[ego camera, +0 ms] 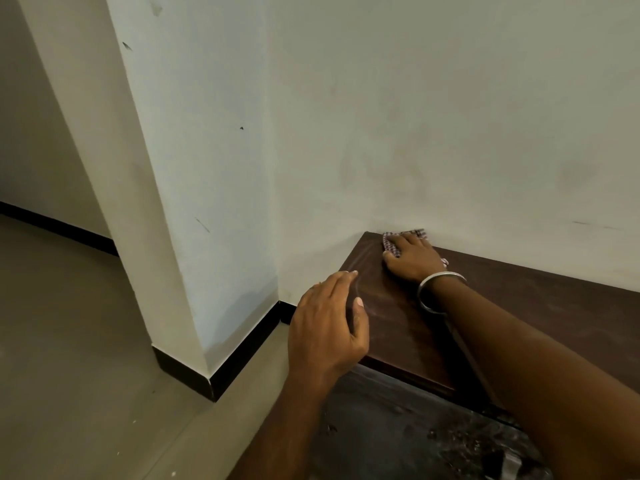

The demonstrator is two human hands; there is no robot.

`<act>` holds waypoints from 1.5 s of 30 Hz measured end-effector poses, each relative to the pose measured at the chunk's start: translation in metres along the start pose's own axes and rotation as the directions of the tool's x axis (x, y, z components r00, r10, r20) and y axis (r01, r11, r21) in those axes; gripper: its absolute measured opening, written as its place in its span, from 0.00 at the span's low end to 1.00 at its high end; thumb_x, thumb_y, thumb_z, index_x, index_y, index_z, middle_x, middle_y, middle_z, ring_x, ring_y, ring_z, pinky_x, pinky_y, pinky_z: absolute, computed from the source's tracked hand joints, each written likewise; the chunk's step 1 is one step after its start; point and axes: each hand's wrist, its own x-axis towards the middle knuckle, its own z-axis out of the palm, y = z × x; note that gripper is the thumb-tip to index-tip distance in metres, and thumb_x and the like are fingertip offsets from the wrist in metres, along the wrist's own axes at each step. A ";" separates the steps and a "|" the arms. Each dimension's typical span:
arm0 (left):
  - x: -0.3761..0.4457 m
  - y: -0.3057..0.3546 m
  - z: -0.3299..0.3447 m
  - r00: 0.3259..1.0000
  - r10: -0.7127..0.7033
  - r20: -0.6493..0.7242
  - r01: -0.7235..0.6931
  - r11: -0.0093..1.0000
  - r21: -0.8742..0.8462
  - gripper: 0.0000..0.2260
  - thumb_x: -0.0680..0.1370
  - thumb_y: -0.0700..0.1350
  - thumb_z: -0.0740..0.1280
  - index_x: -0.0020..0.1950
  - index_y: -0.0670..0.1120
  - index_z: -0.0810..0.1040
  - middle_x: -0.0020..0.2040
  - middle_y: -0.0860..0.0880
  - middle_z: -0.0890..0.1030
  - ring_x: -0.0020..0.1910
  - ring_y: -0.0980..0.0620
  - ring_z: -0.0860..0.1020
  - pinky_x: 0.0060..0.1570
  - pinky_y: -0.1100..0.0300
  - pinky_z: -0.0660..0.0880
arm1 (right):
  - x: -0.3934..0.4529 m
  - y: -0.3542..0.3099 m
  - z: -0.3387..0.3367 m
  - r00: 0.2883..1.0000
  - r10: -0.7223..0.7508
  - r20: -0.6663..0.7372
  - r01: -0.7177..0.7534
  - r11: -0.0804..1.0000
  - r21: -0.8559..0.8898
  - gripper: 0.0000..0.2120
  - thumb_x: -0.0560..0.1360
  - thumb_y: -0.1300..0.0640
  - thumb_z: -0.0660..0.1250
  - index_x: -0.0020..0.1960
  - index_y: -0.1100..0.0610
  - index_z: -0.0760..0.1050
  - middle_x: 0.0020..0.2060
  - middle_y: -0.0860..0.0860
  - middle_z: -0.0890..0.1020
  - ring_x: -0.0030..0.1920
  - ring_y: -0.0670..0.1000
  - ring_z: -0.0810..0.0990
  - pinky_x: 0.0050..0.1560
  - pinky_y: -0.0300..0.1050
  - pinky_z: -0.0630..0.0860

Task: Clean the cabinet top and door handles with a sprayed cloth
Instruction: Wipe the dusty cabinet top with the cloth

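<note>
A dark brown wooden cabinet top (519, 299) runs along the wall at the lower right. At its far left corner lies a small checked cloth (391, 244), and my right hand (412, 259) presses flat on it with straight fingers; a metal bangle sits on that wrist. My left hand (329, 327) rests at the cabinet top's left front corner, fingers relaxed, thumb on the wood, holding nothing. The cabinet's dark front (398, 431) shows below the top; a metal handle (510, 464) is partly visible at the bottom edge.
A pale wall (450, 133) rises right behind the cabinet. A white pillar (194, 168) with black skirting stands to the left. Grey floor (69, 341) spreads at the lower left.
</note>
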 end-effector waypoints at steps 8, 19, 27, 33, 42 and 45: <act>-0.001 -0.001 -0.002 1.000 -0.007 -0.002 0.007 1.000 -0.008 0.21 0.78 0.52 0.55 0.70 0.51 0.69 0.67 0.55 0.74 0.65 0.57 0.72 0.65 0.58 0.70 | 0.007 0.012 -0.004 0.988 -0.151 0.002 0.151 0.988 0.033 0.26 0.80 0.46 0.55 0.76 0.51 0.61 0.77 0.54 0.61 0.77 0.54 0.56 0.77 0.48 0.50; -0.001 -0.003 0.003 0.999 -0.033 -0.017 0.033 0.999 -0.009 0.22 0.78 0.54 0.53 0.71 0.53 0.68 0.68 0.56 0.73 0.65 0.58 0.72 0.62 0.59 0.73 | 0.021 -0.010 0.002 0.988 -0.153 0.021 0.152 0.987 0.048 0.26 0.79 0.48 0.57 0.77 0.51 0.59 0.77 0.53 0.60 0.77 0.54 0.56 0.77 0.49 0.50; 0.000 -0.003 0.003 0.999 -0.030 -0.021 0.030 1.000 0.000 0.22 0.78 0.54 0.53 0.71 0.52 0.67 0.68 0.55 0.73 0.65 0.58 0.72 0.62 0.59 0.73 | -0.017 -0.035 0.005 0.911 -0.405 0.077 0.403 0.914 0.048 0.26 0.80 0.48 0.58 0.77 0.49 0.59 0.77 0.51 0.60 0.77 0.51 0.55 0.76 0.47 0.48; 0.000 -0.003 0.003 0.999 -0.027 -0.034 0.026 0.999 -0.019 0.22 0.78 0.54 0.53 0.71 0.52 0.67 0.68 0.55 0.73 0.65 0.57 0.73 0.61 0.57 0.74 | -0.012 -0.022 -0.003 0.887 -0.433 0.163 0.407 0.897 0.172 0.26 0.80 0.47 0.60 0.76 0.46 0.60 0.77 0.50 0.59 0.77 0.50 0.54 0.77 0.50 0.51; 0.001 -0.005 0.004 0.998 -0.046 -0.035 0.043 0.995 -0.088 0.22 0.78 0.55 0.54 0.71 0.53 0.67 0.68 0.55 0.73 0.64 0.58 0.73 0.60 0.59 0.75 | 0.010 -0.021 0.000 0.979 -0.197 0.044 0.193 0.978 0.084 0.26 0.80 0.47 0.57 0.77 0.50 0.59 0.77 0.52 0.59 0.77 0.53 0.55 0.76 0.48 0.51; 0.002 -0.004 0.002 0.997 -0.058 -0.041 0.054 0.994 -0.093 0.21 0.78 0.54 0.56 0.71 0.52 0.67 0.67 0.55 0.73 0.63 0.57 0.73 0.59 0.60 0.74 | -0.005 -0.030 0.001 0.979 -0.200 0.040 0.198 0.979 0.055 0.26 0.80 0.48 0.57 0.77 0.50 0.59 0.78 0.52 0.58 0.78 0.53 0.54 0.76 0.48 0.49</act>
